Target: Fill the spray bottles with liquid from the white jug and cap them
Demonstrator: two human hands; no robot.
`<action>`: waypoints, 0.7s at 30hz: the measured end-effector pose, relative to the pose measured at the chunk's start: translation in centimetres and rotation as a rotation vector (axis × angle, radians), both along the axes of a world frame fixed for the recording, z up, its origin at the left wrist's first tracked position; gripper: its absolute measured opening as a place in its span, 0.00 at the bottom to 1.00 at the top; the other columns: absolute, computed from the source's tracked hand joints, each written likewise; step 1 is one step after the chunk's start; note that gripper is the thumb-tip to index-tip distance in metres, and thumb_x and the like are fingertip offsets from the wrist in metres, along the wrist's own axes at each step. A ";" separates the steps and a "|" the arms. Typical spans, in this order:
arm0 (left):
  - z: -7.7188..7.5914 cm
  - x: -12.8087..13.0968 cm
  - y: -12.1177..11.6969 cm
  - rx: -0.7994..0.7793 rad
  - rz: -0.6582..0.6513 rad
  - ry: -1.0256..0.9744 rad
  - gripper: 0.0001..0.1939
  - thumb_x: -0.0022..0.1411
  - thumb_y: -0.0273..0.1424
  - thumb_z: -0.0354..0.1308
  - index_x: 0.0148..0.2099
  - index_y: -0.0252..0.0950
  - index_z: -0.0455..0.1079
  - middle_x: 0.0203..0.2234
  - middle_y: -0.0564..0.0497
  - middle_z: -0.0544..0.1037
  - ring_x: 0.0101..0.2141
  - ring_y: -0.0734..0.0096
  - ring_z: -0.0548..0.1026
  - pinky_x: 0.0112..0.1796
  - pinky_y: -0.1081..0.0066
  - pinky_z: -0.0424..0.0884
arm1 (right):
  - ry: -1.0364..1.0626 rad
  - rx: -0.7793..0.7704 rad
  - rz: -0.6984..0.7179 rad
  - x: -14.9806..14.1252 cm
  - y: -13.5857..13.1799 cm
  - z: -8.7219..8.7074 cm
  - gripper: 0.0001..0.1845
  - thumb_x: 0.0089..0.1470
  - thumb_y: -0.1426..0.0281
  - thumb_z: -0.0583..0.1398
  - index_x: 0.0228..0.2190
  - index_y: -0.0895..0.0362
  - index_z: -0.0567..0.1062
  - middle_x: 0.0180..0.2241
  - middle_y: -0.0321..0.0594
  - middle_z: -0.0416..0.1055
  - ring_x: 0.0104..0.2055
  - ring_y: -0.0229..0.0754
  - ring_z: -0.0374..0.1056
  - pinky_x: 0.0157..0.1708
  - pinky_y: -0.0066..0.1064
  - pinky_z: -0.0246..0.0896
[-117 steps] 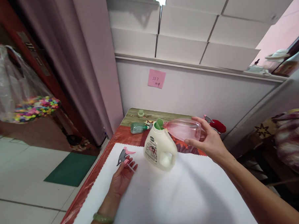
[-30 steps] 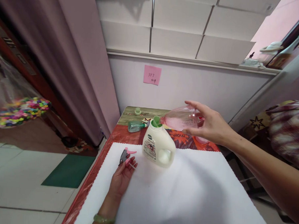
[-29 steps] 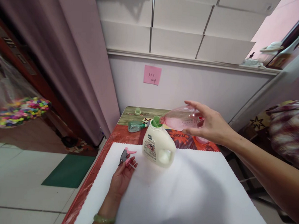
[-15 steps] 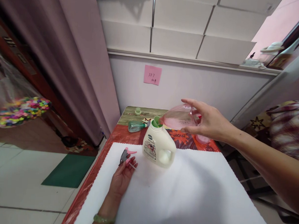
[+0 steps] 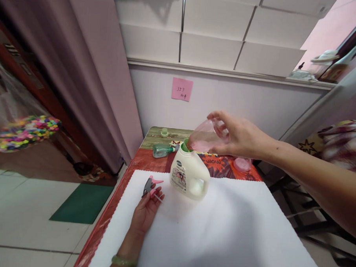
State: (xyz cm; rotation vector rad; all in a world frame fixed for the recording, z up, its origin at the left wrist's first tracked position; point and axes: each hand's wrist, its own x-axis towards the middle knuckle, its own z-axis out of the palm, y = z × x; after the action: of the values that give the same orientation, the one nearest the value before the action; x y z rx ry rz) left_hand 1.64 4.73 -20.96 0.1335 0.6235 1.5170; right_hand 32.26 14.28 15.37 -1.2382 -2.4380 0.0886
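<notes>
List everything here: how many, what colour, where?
Jug: one, cream, on white mat
Spout: one, green, in jug's mouth
Tipped bottle: one, pink, at jug's mouth
Spray top: one, pink-grey, left of jug
Lying bottle: one, green, back left
Cap: one, green, back left
Round item: one, pink, back right
Tablecloth: one, red, under mat
Note: one, pink, wall
Panels: several, white, above note
Curtain: one, purple, left
Bag: one, clear, far left
Floor mat: one, green, lower left
Ledge items: several, mixed, upper right
Left hand: one, bare, holding spray top
Right hand: one, bare, gripping tipped bottle
</notes>
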 end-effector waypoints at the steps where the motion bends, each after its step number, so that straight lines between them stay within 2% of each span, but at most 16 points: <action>1: 0.0 0.0 0.0 0.000 -0.001 0.000 0.14 0.70 0.26 0.55 0.51 0.39 0.79 0.48 0.43 0.84 0.48 0.61 0.82 0.55 0.56 0.75 | -0.011 0.019 0.020 -0.2 0.2 0.2 0.42 0.44 0.57 0.71 0.60 0.48 0.67 0.48 0.42 0.77 0.45 0.55 0.76 0.41 0.42 0.71; 4: 0.0 0.0 0.0 -0.001 -0.005 0.002 0.14 0.71 0.26 0.54 0.51 0.37 0.79 0.48 0.41 0.84 0.47 0.62 0.82 0.55 0.57 0.75 | -0.049 0.050 0.064 -0.8 1.0 1.0 0.45 0.45 0.56 0.71 0.63 0.48 0.67 0.56 0.46 0.73 0.50 0.58 0.74 0.48 0.46 0.70; 11: -0.3 -0.2 0.0 0.011 -0.021 0.008 0.14 0.71 0.27 0.53 0.50 0.39 0.80 0.46 0.41 0.84 0.47 0.62 0.83 0.55 0.58 0.75 | -0.095 0.023 0.117 -2.5 2.7 2.3 0.48 0.45 0.55 0.73 0.65 0.49 0.67 0.56 0.48 0.73 0.54 0.60 0.72 0.55 0.51 0.68; 21: -0.4 -0.4 0.0 0.055 -0.038 -0.010 0.15 0.72 0.26 0.52 0.52 0.38 0.80 0.48 0.42 0.84 0.50 0.62 0.81 0.57 0.57 0.74 | -0.198 0.035 0.152 -3.4 3.7 3.4 0.46 0.48 0.56 0.72 0.65 0.54 0.67 0.52 0.49 0.75 0.50 0.56 0.73 0.51 0.45 0.67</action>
State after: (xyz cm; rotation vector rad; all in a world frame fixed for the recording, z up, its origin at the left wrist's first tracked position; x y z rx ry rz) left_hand 1.27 4.73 -21.39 0.1784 0.5687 1.4977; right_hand 28.90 17.99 18.79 -1.0912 -2.6899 -0.0354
